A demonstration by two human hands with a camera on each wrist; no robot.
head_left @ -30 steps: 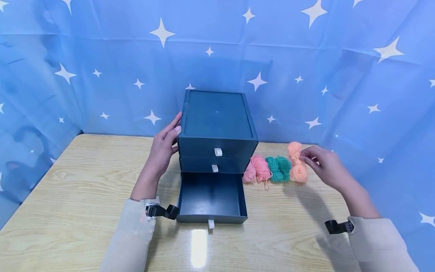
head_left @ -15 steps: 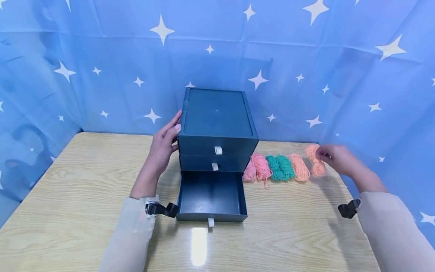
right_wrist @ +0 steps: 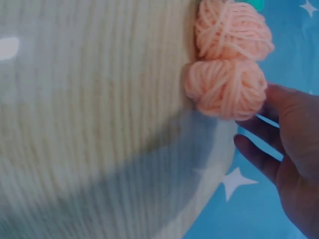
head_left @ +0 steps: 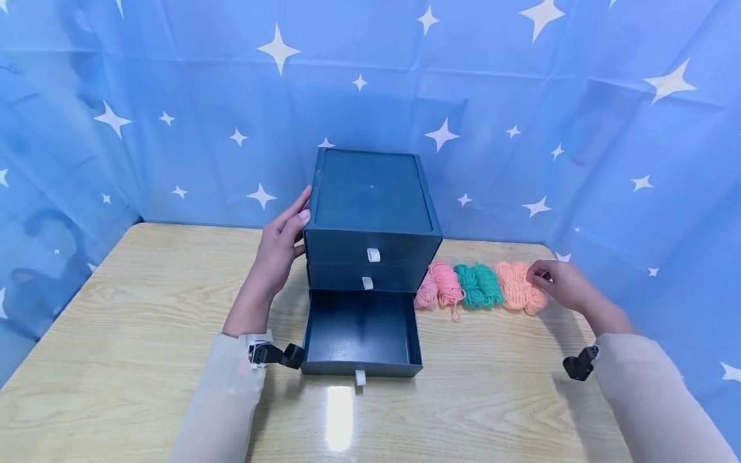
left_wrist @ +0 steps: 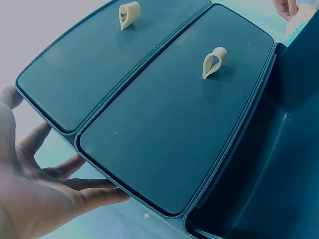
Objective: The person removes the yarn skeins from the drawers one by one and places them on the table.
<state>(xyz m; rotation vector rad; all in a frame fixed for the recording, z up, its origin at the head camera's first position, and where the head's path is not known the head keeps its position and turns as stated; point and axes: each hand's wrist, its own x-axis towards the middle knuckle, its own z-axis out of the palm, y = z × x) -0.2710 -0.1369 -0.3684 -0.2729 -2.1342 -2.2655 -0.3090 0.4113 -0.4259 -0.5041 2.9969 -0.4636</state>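
A dark blue drawer cabinet [head_left: 373, 193] stands on the table, its lowest drawer [head_left: 359, 331] pulled out with a bare floor. My left hand [head_left: 278, 251] rests against the cabinet's left side, fingers spread along its edge in the left wrist view. To the cabinet's right lie yarn balls in a row: pink yarn [head_left: 445, 283], green yarn [head_left: 479, 285] and two peach ones side by side. At the row's right end my right hand [head_left: 564, 283] touches the outer peach yarn ball [right_wrist: 229, 89]; its thumb is apart from the yarn in the right wrist view.
Two upper drawers are closed, with pale loop pulls [left_wrist: 214, 62] on their fronts. A blue curtain [head_left: 231, 96] with white stars hangs behind and beside the wooden table [head_left: 145, 360]. The table's right edge runs near the right forearm.
My right hand moved the peach yarn ball off to the right, then brought it back left against the other peach ball, and its thumb is now off it. My left hand stays in place.
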